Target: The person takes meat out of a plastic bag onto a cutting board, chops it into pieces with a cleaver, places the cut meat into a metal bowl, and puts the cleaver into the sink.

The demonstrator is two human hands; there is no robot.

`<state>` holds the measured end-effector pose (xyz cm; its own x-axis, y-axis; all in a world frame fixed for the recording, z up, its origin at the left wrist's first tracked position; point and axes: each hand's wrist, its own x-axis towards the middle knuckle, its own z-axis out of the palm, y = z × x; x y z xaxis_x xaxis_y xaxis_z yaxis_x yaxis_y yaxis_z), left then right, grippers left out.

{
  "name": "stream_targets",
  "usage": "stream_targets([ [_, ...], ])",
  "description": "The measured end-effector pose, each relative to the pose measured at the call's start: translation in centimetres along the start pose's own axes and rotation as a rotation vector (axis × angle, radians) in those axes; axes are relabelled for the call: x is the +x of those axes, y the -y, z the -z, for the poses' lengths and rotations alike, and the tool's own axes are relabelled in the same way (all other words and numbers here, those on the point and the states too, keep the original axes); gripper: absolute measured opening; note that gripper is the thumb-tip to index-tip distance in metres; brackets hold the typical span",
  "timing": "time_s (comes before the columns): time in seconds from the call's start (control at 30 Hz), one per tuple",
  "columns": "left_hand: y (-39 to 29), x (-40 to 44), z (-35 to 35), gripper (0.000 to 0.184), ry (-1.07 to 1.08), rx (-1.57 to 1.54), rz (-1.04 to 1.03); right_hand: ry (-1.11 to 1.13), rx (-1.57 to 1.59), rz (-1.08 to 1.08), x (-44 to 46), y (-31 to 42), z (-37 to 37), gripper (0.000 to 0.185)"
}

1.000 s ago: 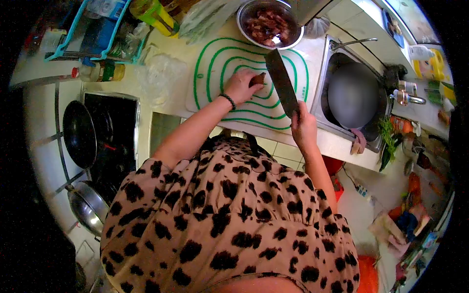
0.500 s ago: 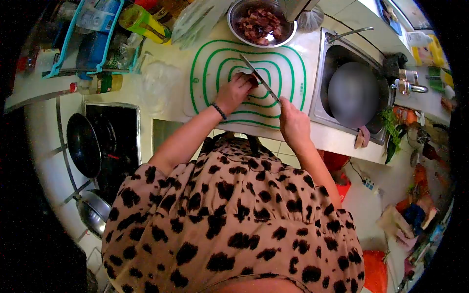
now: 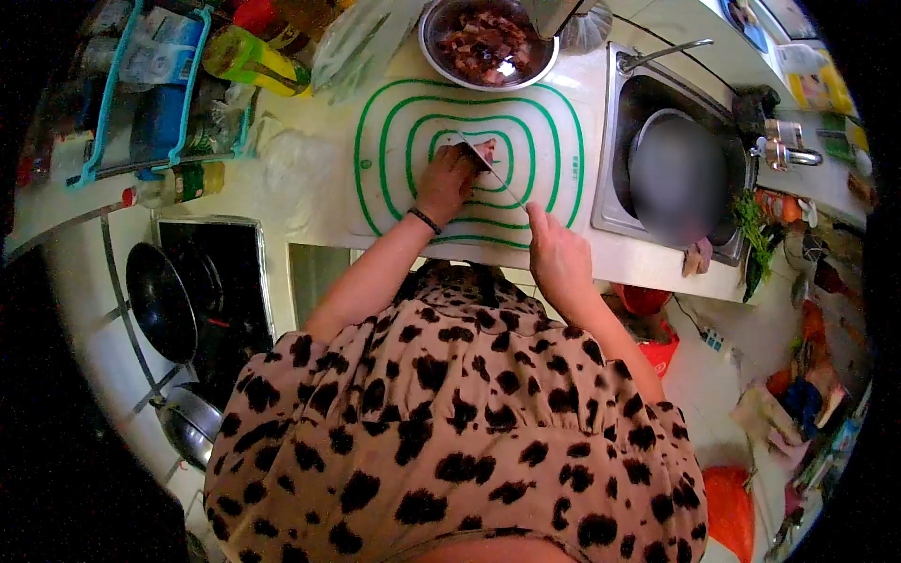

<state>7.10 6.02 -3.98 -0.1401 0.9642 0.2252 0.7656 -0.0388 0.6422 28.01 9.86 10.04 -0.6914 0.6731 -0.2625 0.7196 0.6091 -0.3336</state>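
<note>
My right hand [image 3: 561, 253] is closed round the handle of a kitchen knife [image 3: 508, 190], whose thin blade points up and left across the cutting board. Fingers curled, my left hand [image 3: 447, 183] presses a piece of meat to the board, close against the blade; most of the piece is hidden under the fingers. A small reddish bit of meat [image 3: 486, 148] shows on the far side of the blade. Beneath it all lies the white cutting board [image 3: 389, 202] with green rounded outlines. Behind the board stands a metal bowl [image 3: 439, 77] holding cut meat [image 3: 483, 45].
To the right is a sink [image 3: 608, 188] with a faucet [image 3: 671, 56] and a blurred round shape inside. Clear plastic bags [image 3: 296, 169] lie left of the board. A blue rack [image 3: 103, 122] of bottles and a black wok [image 3: 160, 300] are farther left.
The knife blade now lies flatter and lower against the meat, with a reddish bit showing beyond it. My right hand has shifted slightly down and left. The view has shifted a little.
</note>
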Motion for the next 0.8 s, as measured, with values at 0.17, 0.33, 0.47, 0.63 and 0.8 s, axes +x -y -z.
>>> stream_targets([
  [0.17, 0.1, -0.2, -1.4, 0.036, -0.165, -0.016, -0.022, -0.097, 0.052, 0.080, -0.2, -0.2, -1.0, 0.034],
  [0.33, 0.1, 0.3, -1.7, 0.036, -0.247, -0.151, -0.047, -0.117, 0.017, 0.101, -0.1, -0.5, -1.5, 0.036],
  [0.47, -0.1, 0.2, -1.6, 0.035, -0.244, -0.125, -0.010, 0.076, -0.055, 0.002, -0.7, 0.4, -0.3, 0.040],
  [0.63, -1.9, 1.6, -0.7, 0.023, -0.346, -0.072, -0.061, 0.002, -0.033, 0.017, -0.8, 0.6, -1.0, 0.038],
  [0.8, -3.7, 3.1, 0.5, 0.007, -0.432, -0.082, -0.069, 0.022, -0.035, 0.019, 1.3, 0.9, -1.9, 0.036],
])
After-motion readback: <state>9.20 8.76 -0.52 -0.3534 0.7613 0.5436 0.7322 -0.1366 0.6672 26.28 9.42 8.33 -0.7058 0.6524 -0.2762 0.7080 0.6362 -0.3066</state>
